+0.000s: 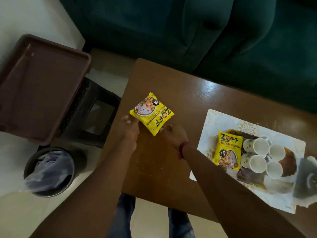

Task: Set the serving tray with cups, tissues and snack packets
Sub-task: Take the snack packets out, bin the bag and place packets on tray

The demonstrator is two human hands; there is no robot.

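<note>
A yellow snack packet (152,113) lies tilted on the brown wooden table (171,79). My left hand (129,125) pinches its left edge and my right hand (172,134) grips its near corner. To the right, a dark serving tray (289,160) rests on a white patterned mat (223,117). On that tray lie a second yellow snack packet (227,150) and several white cups (260,146), tipped on their sides and bunched together. No tissues can be made out for certain.
An empty brown plastic tray (39,86) sits on a dark stool (96,107) left of the table. A bin (49,170) with a plastic liner stands on the floor below it. A green sofa (205,31) runs behind the table. A blurred grey object (306,179) overlaps the mat's right end.
</note>
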